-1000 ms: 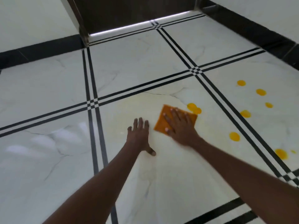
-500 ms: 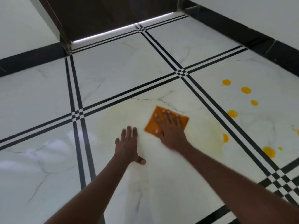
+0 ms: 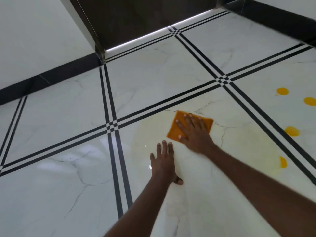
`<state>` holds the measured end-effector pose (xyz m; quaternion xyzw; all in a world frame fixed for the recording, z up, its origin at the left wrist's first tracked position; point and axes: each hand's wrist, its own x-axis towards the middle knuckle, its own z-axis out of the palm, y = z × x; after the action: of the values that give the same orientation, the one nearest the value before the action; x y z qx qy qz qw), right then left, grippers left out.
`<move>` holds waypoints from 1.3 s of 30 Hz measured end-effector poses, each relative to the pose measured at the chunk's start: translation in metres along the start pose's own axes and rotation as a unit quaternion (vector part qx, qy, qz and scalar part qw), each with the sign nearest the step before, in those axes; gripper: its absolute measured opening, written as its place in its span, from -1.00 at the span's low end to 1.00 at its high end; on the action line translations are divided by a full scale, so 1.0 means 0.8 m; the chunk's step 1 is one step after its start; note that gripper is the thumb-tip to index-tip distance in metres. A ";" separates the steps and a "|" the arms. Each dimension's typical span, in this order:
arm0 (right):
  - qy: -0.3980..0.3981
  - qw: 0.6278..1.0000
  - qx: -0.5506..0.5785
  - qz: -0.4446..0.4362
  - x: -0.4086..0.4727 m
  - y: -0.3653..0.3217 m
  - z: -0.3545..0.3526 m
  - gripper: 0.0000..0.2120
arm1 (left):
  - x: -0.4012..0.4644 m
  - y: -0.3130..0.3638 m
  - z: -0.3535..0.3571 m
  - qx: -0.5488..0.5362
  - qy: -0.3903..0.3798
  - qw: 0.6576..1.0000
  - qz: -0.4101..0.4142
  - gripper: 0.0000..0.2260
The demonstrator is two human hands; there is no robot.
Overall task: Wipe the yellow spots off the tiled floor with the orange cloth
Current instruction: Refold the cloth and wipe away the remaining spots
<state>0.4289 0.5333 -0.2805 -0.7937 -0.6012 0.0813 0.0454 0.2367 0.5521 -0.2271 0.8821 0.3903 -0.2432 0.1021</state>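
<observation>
Now right hand (image 3: 195, 134) flat, fingers spread, pressing square orange cloth (image 3: 176, 132) on white tiled floor (image 3: 153, 79). Left hand (image 3: 162, 161) flat, empty. Round yellow spots (image 3: 283, 162) lie rightward, nearer right hand.

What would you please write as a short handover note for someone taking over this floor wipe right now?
Right hand: flat, fingers spread, pressing the orange cloth onto the tiled floor.
Left hand: flat on the bare tile beside the cloth, holding nothing, apparently propping the body.
Done: the tile under the hands shows only a pale yellowish smear, no whole spots.
Left: a half-wiped spot at the smear's right edge, then three whole spots across the black stripes, the nearest and two farther ones. The smear probably needs another pass.
</observation>
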 end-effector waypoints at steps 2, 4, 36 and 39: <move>-0.023 0.999 0.011 0.038 0.040 0.045 -0.011 -0.20 | 0.001 -0.001 0.002 -0.005 -0.002 1.000 0.000 0.34; 0.020 0.993 0.002 0.114 0.033 0.103 -0.006 -0.24 | -0.001 -0.002 0.002 -0.007 -0.003 1.000 0.000 0.33; 0.044 0.980 -0.016 0.192 -0.175 0.124 0.008 -0.31 | 0.013 -0.008 0.005 0.041 -0.004 0.999 0.014 0.37; 0.104 0.955 0.004 0.279 -0.218 0.085 0.021 -0.32 | 0.011 -0.003 0.003 0.032 -0.012 0.999 0.006 0.36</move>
<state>0.4439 0.3468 -0.2958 -0.9335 -0.3478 0.0107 0.0865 0.2387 0.5585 -0.2334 0.8840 0.3760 -0.2658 0.0802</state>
